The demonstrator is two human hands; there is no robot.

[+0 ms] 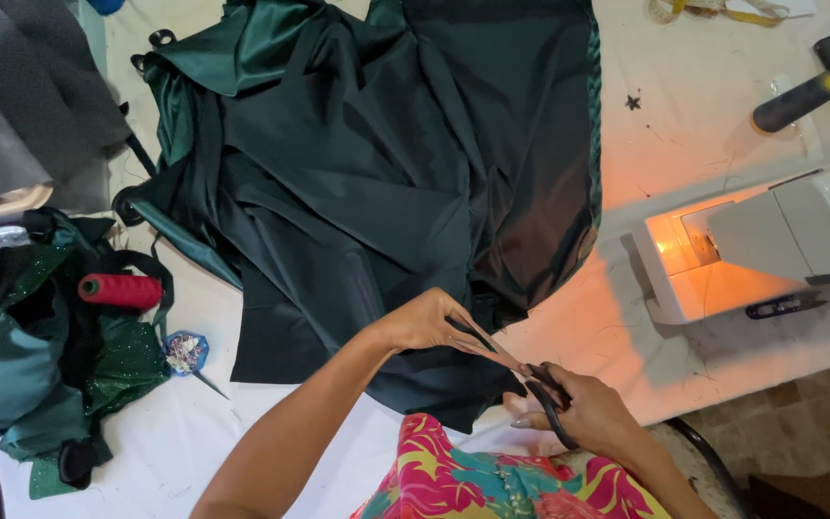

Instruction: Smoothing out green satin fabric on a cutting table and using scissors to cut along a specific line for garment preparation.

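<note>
Dark green satin fabric (386, 183): spread across the white tabletop (184, 432), near edge overhanging toward the person. Left hand (425, 322) pinches that edge taut for cutting. Right hand (583, 413) grips black-handled scissors (535, 384), fingers through the loops, blades meeting the stretched edge. White sewing machine (770, 240), lamp lit, stands right.

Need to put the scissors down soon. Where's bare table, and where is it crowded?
Bare: the table strip between the dark green fabric and left forearm; also between fabric and sewing machine. Crowded: left edge, with red spool, pin dish and glittery cloth.
</note>
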